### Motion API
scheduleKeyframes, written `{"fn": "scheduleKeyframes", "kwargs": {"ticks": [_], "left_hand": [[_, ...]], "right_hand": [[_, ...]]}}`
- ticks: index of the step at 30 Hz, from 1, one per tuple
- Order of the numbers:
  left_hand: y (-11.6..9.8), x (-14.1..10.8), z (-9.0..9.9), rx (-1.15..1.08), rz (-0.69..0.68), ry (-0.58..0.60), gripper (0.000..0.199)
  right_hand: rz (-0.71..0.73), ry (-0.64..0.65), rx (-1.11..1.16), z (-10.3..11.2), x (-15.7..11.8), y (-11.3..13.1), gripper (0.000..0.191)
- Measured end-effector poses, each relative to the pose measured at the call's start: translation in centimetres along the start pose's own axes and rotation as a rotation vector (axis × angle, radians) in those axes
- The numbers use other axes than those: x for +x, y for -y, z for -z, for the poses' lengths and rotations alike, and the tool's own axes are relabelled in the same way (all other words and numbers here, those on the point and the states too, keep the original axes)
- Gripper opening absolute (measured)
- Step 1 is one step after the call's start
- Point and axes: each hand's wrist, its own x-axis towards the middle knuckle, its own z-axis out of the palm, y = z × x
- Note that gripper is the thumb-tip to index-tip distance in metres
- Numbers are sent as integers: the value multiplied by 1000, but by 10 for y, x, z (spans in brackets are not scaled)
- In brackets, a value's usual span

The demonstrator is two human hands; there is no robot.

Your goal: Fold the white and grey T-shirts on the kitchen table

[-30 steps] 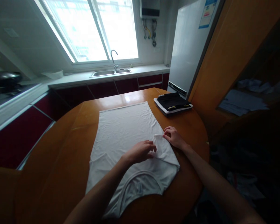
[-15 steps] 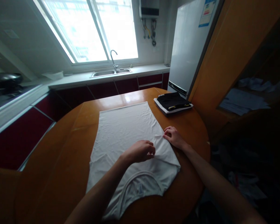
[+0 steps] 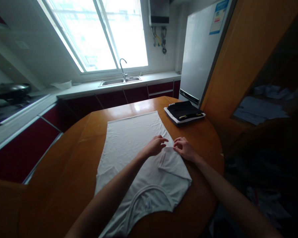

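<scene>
A white T-shirt [image 3: 129,138] lies spread on the round wooden table, with its neckline towards me and its hem at the far side. One sleeve [image 3: 175,162] is folded inward over the body on the right. My right hand [image 3: 185,148] pinches the shirt's right edge at the corner of that folded sleeve. Just left of it, my left hand [image 3: 157,146] hovers over the shirt, thumb and fingers apart, with nothing visible between them. The shirt's left shoulder area is partly hidden under my left forearm.
A stack of folded dark and white clothes [image 3: 183,112] sits at the table's far right. Beyond the wooden table [image 3: 72,148] are a counter with a sink [image 3: 111,82], a fridge [image 3: 198,49] and, at far left, a pan [image 3: 12,89] on a stove.
My left hand has moved away from me and to the right, towards my right hand, and its fingers have parted. The folded sleeve now lies flatter, its opening visible. My right hand stays at the edge.
</scene>
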Motion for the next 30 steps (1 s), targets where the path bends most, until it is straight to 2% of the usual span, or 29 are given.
{"fn": "scheduleKeyframes", "kwargs": {"ticks": [5,9,12,16,19,25,30], "left_hand": [[12,30,-8,-21,-84,128,15],[14,33,-8,-81,-116,167,11],[10,33,-5,-170,-63,211,13],[8,31,-6,-221,-22,141,22],[10,30,-8,-263,-43,146,30],[12,30,-11,-230,-1,148,21],[11,29,-10,-230,25,156,27]], "right_hand": [[13,-23,43,2,0,2,4],[18,-26,55,2,0,1,6],[6,-12,27,1,0,0,14],[-8,13,-39,2,0,1,22],[-7,19,-57,2,1,2,21],[0,9,-87,1,0,2,23],[0,13,-96,0,0,1,20]]}}
